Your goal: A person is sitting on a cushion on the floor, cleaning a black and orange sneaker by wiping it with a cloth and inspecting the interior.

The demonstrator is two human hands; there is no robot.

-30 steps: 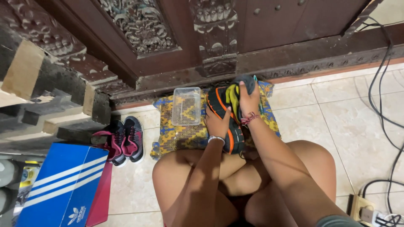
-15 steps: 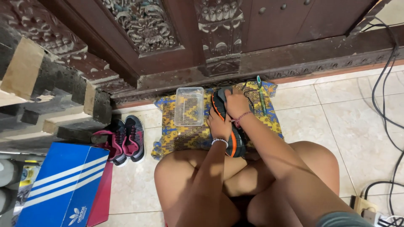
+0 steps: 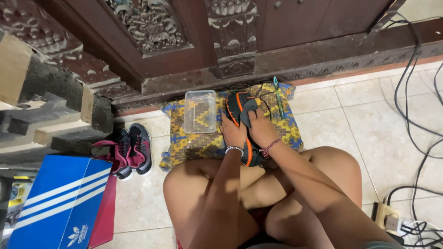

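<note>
The person sits cross-legged on a pale tiled floor (image 3: 360, 120), facing a dark carved wooden door (image 3: 194, 41); both hands work on a black shoe with an orange sole (image 3: 237, 108) that lies on a yellow and blue patterned cloth (image 3: 194, 143) spread at the foot of the door. The left hand (image 3: 232, 131) rests on the near left side of the shoe, fingers curled over its edge and pressing down on it; a beaded white bracelet sits on that wrist. The right hand (image 3: 260, 129) lies over the middle of the shoe, fingers bent and closed on a small dark rag (image 3: 250, 108) that touches the shoe's upper; a red string band circles that wrist. Whether the thumbs pinch anything beneath cannot be told; the palms hide it.

Just left of the shoe, on the same cloth, stands a clear plastic box (image 3: 200, 110), touching nothing but the cloth; to the right of the shoe, near the cloth's far corner, lies a green-handled toothbrush (image 3: 278, 94). Well apart on the left, a pair of black and pink trainers (image 3: 129, 150) sits on the tiles beside a blue shoebox with white stripes (image 3: 60, 200); black cables (image 3: 415, 101) trail across the floor on the right towards a power strip (image 3: 392, 219).
</note>
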